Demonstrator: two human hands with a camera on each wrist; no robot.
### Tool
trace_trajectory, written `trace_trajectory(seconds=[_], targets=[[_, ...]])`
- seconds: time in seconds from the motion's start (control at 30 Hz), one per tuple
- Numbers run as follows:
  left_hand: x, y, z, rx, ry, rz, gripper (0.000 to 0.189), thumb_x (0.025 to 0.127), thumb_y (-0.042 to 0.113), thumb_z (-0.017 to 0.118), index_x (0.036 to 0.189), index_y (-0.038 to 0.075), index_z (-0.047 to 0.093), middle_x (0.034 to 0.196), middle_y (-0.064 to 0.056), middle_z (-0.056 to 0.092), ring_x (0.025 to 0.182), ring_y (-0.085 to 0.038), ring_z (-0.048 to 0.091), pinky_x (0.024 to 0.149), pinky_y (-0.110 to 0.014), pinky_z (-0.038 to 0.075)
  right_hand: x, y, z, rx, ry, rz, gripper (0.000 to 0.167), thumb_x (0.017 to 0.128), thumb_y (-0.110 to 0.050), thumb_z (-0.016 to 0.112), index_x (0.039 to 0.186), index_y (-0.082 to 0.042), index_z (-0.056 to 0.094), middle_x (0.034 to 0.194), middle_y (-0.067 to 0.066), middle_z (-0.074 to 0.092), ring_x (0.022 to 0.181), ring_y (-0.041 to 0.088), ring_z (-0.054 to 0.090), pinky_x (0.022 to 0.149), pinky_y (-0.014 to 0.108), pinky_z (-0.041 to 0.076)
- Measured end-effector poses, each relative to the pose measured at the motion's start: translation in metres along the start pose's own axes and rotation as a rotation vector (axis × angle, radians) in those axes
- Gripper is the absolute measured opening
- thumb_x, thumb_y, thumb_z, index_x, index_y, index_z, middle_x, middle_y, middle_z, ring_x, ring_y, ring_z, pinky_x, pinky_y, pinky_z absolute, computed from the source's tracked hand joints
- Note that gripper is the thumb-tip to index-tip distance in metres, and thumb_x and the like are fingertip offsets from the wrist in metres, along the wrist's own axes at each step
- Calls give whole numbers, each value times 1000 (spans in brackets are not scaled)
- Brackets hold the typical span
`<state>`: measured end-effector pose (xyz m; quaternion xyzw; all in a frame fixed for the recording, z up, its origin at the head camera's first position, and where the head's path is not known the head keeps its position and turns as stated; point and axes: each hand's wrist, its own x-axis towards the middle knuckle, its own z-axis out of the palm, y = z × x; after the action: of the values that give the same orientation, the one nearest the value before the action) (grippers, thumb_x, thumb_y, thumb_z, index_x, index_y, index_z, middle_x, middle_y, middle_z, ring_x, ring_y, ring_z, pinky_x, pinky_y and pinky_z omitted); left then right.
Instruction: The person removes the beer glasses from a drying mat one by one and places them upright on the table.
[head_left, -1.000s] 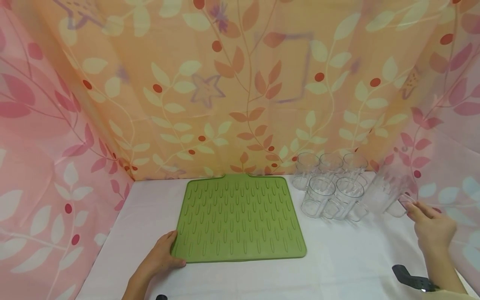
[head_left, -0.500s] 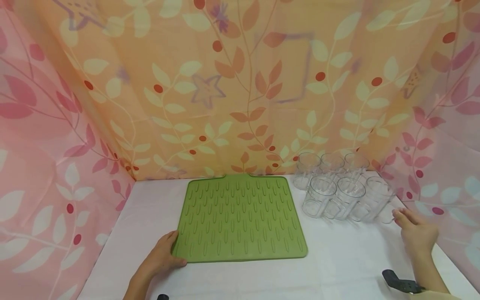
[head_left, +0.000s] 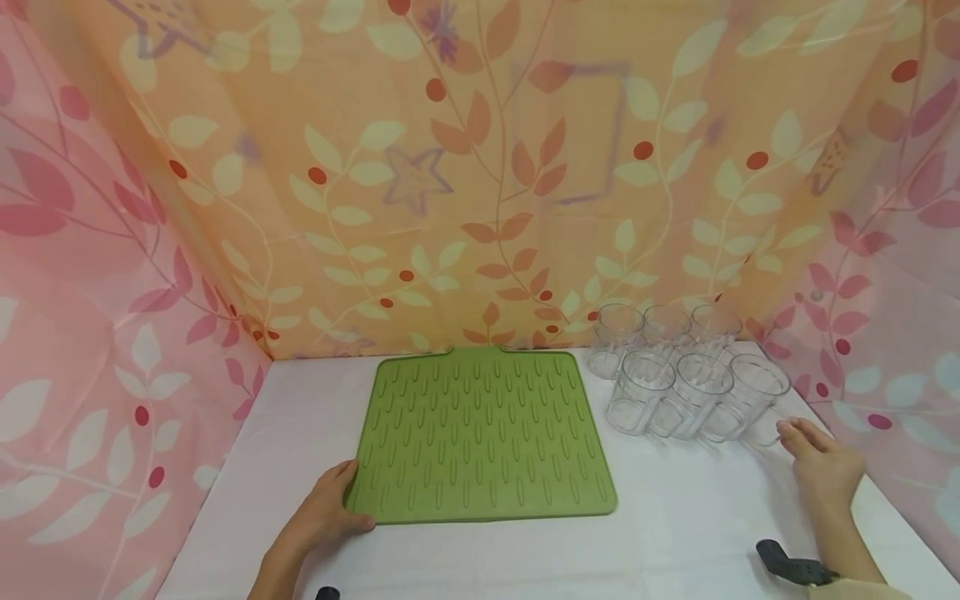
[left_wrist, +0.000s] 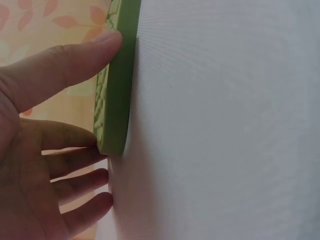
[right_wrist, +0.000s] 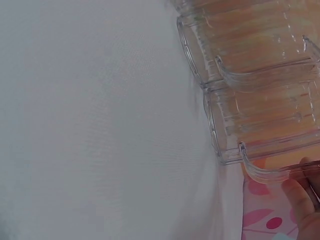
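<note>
A green ridged mat (head_left: 487, 442) lies flat on the white-covered table. My left hand (head_left: 324, 504) rests at its near-left corner. The left wrist view shows the thumb (left_wrist: 75, 62) against the mat's front edge (left_wrist: 120, 100) and the other fingers reaching to its side, loosely extended. At the right, my right hand (head_left: 828, 471) pinches the handle of a clear glass mug (head_left: 753, 392). That mug stands upright at the right end of the front row. In the right wrist view, fingertips (right_wrist: 296, 192) grip the outer bend of the mug's handle (right_wrist: 265, 175).
Beside the held mug stand two more clear mugs (head_left: 639, 396) in the front row, with another row of mugs (head_left: 667, 325) behind. Patterned cloth walls (head_left: 480, 167) enclose the table (head_left: 525, 558) at the back and both sides.
My right hand has brought the mug leftward and down from a tilted position to stand upright beside the other front mugs, still gripping its handle. My left hand stays at the mat's corner.
</note>
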<state>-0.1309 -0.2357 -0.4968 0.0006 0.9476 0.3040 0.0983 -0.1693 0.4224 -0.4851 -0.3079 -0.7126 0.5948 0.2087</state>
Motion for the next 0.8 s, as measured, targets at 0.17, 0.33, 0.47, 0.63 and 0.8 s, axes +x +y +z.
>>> trace_trajectory(seconds=[0.17,0.33,0.47,0.63,0.8], targets=[[0,0,0,-1,0,-8,108,61,23,91,144,-14,33,148,-33,35,138,-53,30,112,-64,29,1,-2,1,-42,-10,11,54,87,-30,72,135,-10,58,64,-40,57,59,-21,58,76,-3,43],[0,0,-1,15,3,-4,108,61,24,91,144,-14,34,148,-33,37,137,-53,31,111,-64,31,-1,-3,1,-67,-21,24,56,89,-31,71,138,-8,55,66,-41,56,61,-23,56,94,4,36],[-1,2,-2,26,9,-2,107,61,23,91,143,-15,34,146,-33,38,136,-53,33,111,-63,32,1,-4,2,-91,-42,-2,56,89,-33,69,137,-7,56,67,-40,56,62,-22,56,86,2,42],[-1,4,-2,21,9,-6,107,60,23,91,143,-15,34,146,-34,38,136,-53,33,111,-63,31,2,-5,0,-90,-52,-52,56,90,-28,70,136,0,55,67,-40,56,61,-19,57,57,-2,45],[0,4,-2,24,8,-16,107,61,22,91,144,-14,33,147,-33,37,137,-53,32,111,-64,30,2,-5,-2,-82,-64,-56,61,90,-26,69,139,6,48,68,-41,55,61,-20,57,55,-1,46]])
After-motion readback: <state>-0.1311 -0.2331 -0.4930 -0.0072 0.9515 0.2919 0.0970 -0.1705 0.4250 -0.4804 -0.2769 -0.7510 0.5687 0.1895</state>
